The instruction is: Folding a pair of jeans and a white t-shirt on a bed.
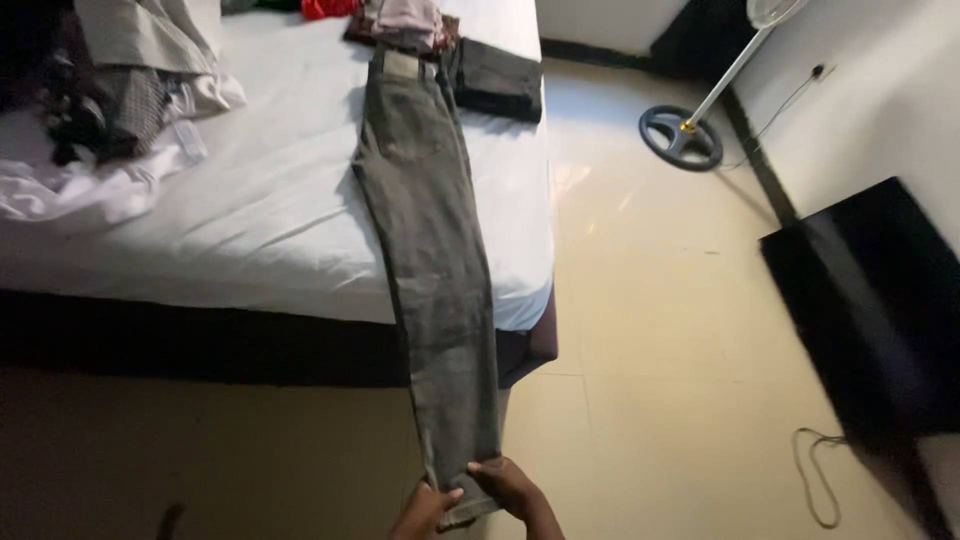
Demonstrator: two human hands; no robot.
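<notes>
Right now my left hand (pixel 428 508) and right hand (pixel 512 490) both pinch the hem of the grey jeans (pixel 432 250) at bottom centre; the legs seem stacked. They stretch away up-frame, waistband lying on the bed (pixel 270 210) near the top, beside a dark folded garment (pixel 498 78).

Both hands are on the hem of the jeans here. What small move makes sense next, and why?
Probably carry the hem up toward the waistband. The jeans lie stretched lengthwise, waistband on the bed and legs hanging past its edge, with the left hand and right hand pinching the hem together, so folding in half looks likeliest.
</notes>
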